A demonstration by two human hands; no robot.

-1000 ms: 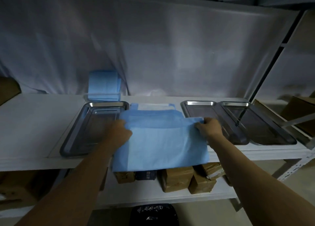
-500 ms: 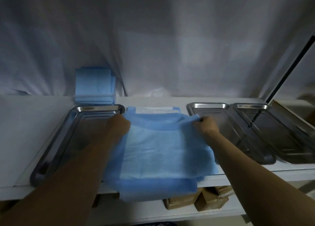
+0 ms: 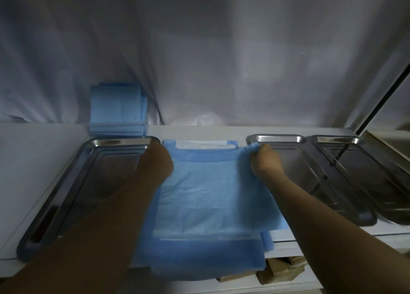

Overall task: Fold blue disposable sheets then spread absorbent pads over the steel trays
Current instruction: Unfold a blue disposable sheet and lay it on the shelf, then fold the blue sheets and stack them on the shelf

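A blue disposable sheet (image 3: 208, 196) lies on the white shelf between the steel trays, its near edge hanging over the shelf front. My left hand (image 3: 158, 160) grips its far left corner, and my right hand (image 3: 265, 159) pinches its far right corner. The folded-over edge lies close to the far edge of the layer beneath. One steel tray (image 3: 66, 182) sits left of the sheet. Two more steel trays (image 3: 310, 174) (image 3: 372, 171) sit to the right. A stack of folded blue sheets (image 3: 118, 111) stands behind the left tray.
A white cloth (image 3: 210, 60) hangs behind the shelf. A dark post (image 3: 386, 91) rises at the right. Brown cardboard boxes (image 3: 281, 271) sit on the lower shelf under the sheet.
Both hands have carried the sheet's held edge away from me toward the back of the shelf, folding it over. The view has moved closer to the shelf.
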